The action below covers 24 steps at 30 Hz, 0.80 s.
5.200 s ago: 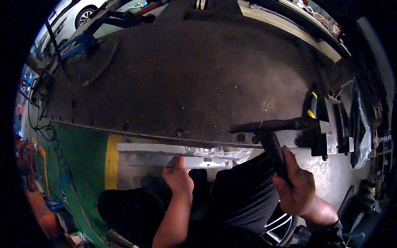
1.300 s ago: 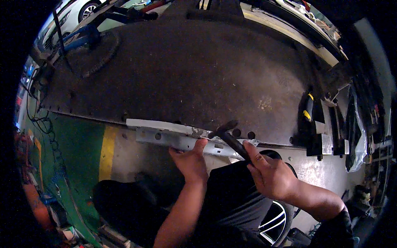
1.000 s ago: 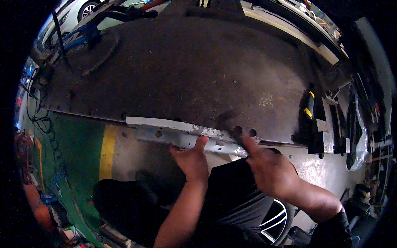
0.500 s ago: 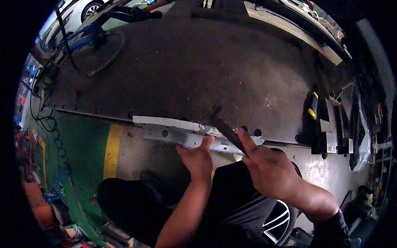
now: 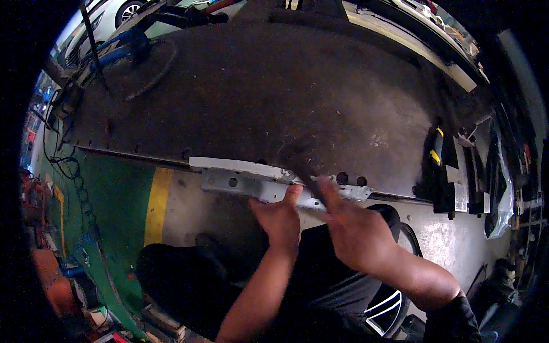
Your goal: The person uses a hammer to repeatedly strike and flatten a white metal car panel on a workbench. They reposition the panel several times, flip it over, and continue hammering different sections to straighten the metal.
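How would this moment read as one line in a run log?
left hand: steadies pale perforated metal strip | right hand: grips dark, motion-blurred tool | surface: dark steel workbench

Dim overall, with a dark steel table (image 5: 257, 97) soaking up most of the light. Brightest at the upper left, where daylight washes over a white car (image 5: 108, 17). Pale glare on the grey metal bracket (image 5: 251, 180) at the table's edge. Motion blur across the right hand (image 5: 357, 234) and the dark tool (image 5: 306, 174) in it; left hand (image 5: 280, 214) sharper. Heavy fisheye bending toward the rim, black vignette all around, deep shadow at the right.
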Motion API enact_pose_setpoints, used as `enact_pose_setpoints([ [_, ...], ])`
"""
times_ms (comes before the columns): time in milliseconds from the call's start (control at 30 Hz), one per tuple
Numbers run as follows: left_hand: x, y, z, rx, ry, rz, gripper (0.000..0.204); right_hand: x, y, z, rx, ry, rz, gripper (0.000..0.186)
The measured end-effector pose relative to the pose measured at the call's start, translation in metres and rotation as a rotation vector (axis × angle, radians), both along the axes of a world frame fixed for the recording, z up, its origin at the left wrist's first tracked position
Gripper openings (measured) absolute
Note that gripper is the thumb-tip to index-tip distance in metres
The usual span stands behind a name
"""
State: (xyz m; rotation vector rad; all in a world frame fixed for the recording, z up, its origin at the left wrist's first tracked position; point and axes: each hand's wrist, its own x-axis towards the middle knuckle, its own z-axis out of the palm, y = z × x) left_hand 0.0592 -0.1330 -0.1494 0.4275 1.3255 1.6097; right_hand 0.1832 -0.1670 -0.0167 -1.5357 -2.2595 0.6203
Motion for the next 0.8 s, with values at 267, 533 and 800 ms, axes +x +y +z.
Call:
enact_pose_setpoints([
  [267,0.0,0.0,0.002,0.051,-0.113,0.023,0.07,-0.008,0.005,0.005,0.156,0.144,0.052,0.067],
  [533,-0.002,0.0,-0.004,0.022,-0.147,-0.035,0.074,0.002,0.004,-0.006,0.062,0.038,0.043,0.063],
  [800,0.004,-0.003,-0.002,-0.048,-0.054,0.011,0.08,0.065,-0.048,0.013,0.047,0.135,-0.365,0.062],
])
